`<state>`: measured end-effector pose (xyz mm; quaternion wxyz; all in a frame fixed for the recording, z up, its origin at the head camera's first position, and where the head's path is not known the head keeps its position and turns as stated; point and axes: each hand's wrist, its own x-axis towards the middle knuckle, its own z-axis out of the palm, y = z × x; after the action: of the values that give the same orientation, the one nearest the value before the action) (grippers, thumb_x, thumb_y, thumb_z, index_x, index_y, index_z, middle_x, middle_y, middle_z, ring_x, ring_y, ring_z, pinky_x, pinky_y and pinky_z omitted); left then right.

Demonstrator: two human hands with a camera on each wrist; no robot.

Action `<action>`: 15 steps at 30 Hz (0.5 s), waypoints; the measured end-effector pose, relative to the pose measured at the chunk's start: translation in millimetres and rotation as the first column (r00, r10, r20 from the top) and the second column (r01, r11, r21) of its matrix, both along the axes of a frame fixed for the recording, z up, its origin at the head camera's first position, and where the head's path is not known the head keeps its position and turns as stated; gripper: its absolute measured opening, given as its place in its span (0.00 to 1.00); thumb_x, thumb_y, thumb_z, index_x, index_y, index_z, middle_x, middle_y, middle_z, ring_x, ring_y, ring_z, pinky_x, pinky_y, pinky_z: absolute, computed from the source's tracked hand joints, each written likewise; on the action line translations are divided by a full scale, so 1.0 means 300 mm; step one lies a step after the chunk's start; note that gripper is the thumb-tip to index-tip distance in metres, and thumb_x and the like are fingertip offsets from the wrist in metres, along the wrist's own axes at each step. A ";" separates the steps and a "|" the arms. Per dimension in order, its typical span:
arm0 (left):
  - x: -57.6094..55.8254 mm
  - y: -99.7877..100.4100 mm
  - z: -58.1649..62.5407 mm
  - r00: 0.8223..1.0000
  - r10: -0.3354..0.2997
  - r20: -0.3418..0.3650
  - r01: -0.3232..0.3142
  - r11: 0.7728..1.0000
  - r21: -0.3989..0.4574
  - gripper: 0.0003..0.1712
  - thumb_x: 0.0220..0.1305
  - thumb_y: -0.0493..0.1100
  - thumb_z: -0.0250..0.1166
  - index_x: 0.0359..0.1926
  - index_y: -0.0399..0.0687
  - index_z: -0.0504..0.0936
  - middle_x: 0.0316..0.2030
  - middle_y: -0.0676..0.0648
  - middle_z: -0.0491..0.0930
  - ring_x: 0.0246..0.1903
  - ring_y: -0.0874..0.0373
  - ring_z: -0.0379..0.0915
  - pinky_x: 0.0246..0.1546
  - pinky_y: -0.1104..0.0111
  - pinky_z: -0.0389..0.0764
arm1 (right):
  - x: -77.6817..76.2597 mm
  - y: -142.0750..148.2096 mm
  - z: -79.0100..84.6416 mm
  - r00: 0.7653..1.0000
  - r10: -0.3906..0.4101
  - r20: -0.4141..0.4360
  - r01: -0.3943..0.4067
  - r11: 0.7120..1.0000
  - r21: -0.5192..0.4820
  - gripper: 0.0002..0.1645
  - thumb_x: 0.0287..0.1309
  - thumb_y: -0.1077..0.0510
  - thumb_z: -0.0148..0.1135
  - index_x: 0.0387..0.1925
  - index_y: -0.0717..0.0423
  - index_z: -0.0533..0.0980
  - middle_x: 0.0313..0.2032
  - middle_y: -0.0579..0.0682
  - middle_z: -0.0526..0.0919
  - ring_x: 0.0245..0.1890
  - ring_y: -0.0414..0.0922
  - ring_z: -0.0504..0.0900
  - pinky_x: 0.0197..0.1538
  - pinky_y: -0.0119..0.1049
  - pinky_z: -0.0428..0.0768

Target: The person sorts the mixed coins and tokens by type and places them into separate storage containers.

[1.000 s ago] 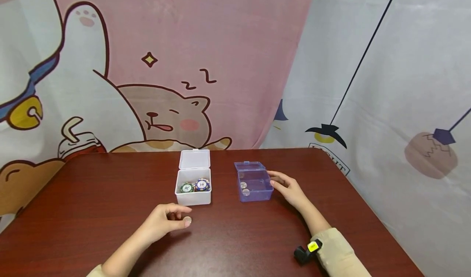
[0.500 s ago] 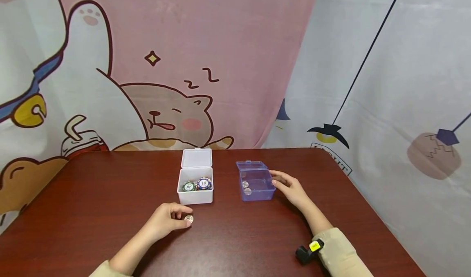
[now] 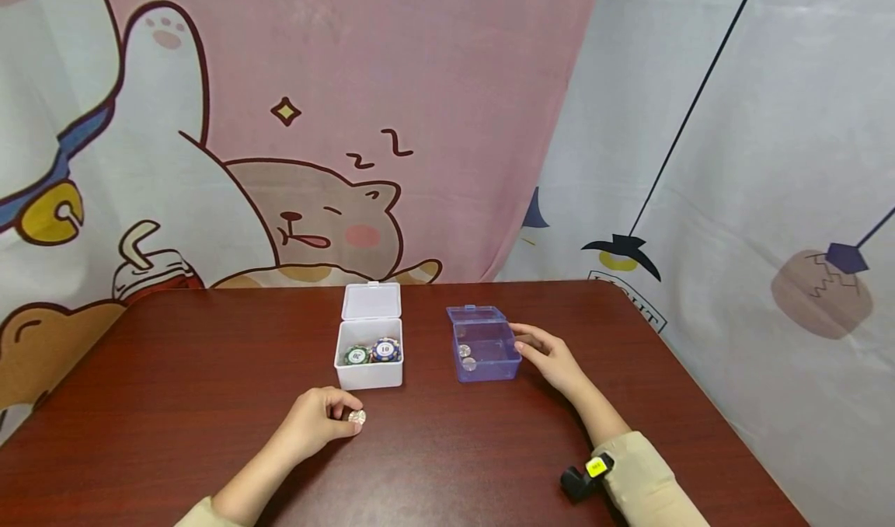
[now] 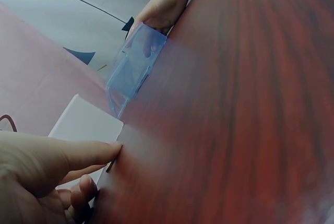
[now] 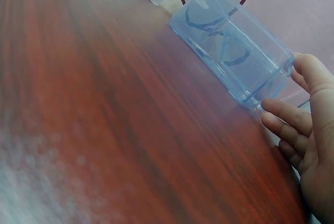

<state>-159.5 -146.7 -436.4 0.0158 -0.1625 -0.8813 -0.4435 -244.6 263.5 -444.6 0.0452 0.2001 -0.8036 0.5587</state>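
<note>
My left hand [image 3: 315,424] pinches a silver coin [image 3: 357,417] between thumb and fingertips, low over the table in front of the white box. In the left wrist view the coin [image 4: 110,166] shows edge-on under the fingertip. My right hand [image 3: 552,360] touches the right side of a translucent blue box [image 3: 489,371] with loosely bent fingers. This box's lid [image 3: 475,315] is tipped back, and silver coins [image 3: 467,357] lie in its left part. From the right wrist, the fingertips [image 5: 267,105] are at the end wall of the blue box [image 5: 229,41].
An open white box [image 3: 369,377] stands left of the blue one, holding a green poker chip [image 3: 357,354] and a blue poker chip [image 3: 386,349]. A black device with a yellow label [image 3: 587,476] is on the right sleeve. A printed cloth [image 3: 454,123] hangs behind the table [image 3: 447,465].
The left fingertips have drawn closer onto the coin, which now shows more of its face. The right hand and both boxes hold their places; the head view has shifted slightly.
</note>
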 end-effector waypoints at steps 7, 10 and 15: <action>0.002 0.006 0.009 1.000 0.010 0.014 -0.010 1.000 -0.009 0.10 0.42 0.34 0.75 0.28 0.45 0.84 0.19 0.54 0.69 0.21 0.66 0.63 0.23 0.71 0.67 | 0.038 -0.020 0.057 1.000 0.003 0.014 -0.003 1.000 0.013 0.25 0.65 0.61 0.58 0.61 0.67 0.69 0.50 0.68 0.78 0.52 0.63 0.75 0.49 0.32 0.74; 0.003 0.006 0.010 1.000 0.019 0.014 -0.019 1.000 -0.016 0.10 0.42 0.34 0.76 0.27 0.46 0.84 0.19 0.54 0.69 0.21 0.66 0.63 0.23 0.71 0.66 | 0.041 -0.022 0.061 1.000 0.003 0.014 -0.003 1.000 0.016 0.25 0.65 0.61 0.58 0.61 0.67 0.69 0.50 0.68 0.78 0.52 0.63 0.76 0.49 0.32 0.74; 0.008 0.005 0.011 0.999 0.030 0.017 -0.030 0.999 -0.019 0.10 0.40 0.35 0.77 0.22 0.48 0.82 0.20 0.55 0.69 0.21 0.66 0.62 0.23 0.71 0.66 | 0.020 -0.012 0.031 1.000 0.009 0.006 -0.009 1.000 0.004 0.24 0.65 0.62 0.58 0.61 0.66 0.70 0.50 0.68 0.78 0.51 0.63 0.76 0.49 0.32 0.74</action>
<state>-157.1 -145.1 -433.3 0.0131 -0.1454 -0.8879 -0.4362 -238.5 260.1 -435.1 0.0398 0.2020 -0.8041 0.5577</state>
